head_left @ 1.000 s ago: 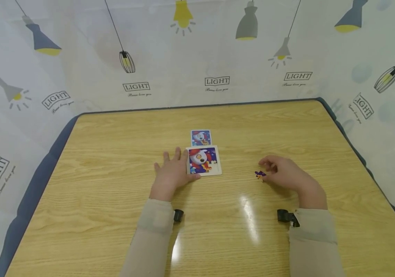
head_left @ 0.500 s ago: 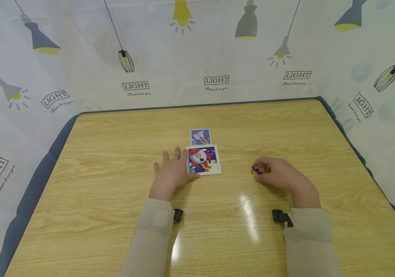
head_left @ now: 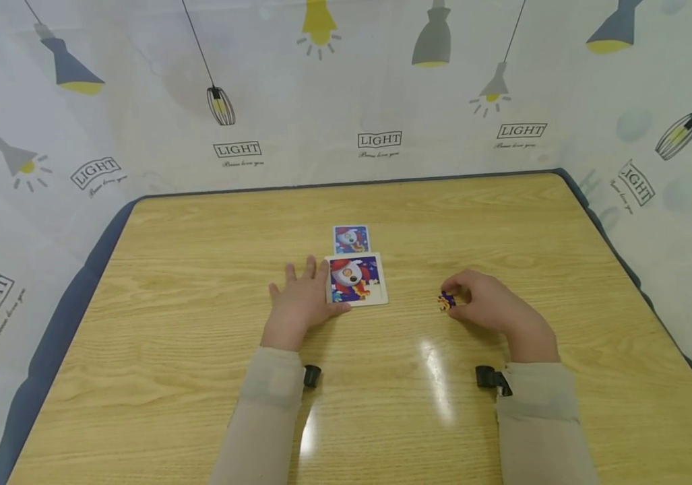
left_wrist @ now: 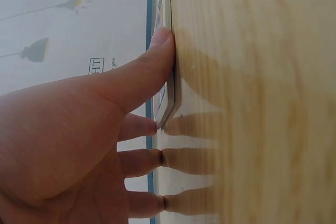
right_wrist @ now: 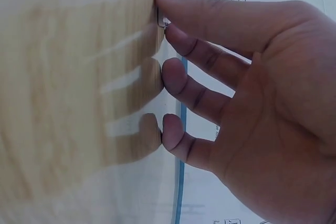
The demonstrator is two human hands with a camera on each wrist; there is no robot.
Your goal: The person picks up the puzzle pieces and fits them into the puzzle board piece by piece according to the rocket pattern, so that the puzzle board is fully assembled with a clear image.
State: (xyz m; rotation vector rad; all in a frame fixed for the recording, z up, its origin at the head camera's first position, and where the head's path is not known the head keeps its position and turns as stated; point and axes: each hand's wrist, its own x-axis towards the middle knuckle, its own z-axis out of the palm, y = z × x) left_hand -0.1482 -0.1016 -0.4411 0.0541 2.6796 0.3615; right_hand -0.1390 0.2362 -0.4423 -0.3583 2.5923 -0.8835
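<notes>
A small jigsaw puzzle (head_left: 383, 281) in a pale frame lies at the middle of the table, with a red and white cartoon figure on dark purple. Its lower right corner shows bare backing. My left hand (head_left: 298, 306) rests at its left side, fingers spread and straight; in the left wrist view the thumb (left_wrist: 160, 40) lies along the frame's near edge. To the right, my right hand (head_left: 488, 301) pinches a purple and yellow puzzle piece (head_left: 445, 301) between thumb and index finger, low at the tabletop. The other right fingers (right_wrist: 173, 129) are bent, tips at the table.
Directly behind the puzzle lies a smaller picture card (head_left: 350, 238) with the same design. The wooden table (head_left: 200, 249) has a dark blue edge, and a curtain (head_left: 297, 114) printed with lamps stands around it. A black wrist camera (head_left: 485, 377) sits by the right sleeve.
My right hand has moved slightly left along the table with the puzzle piece, which now shows more yellow and is turned differently. The left hand and the puzzle have stayed in place.
</notes>
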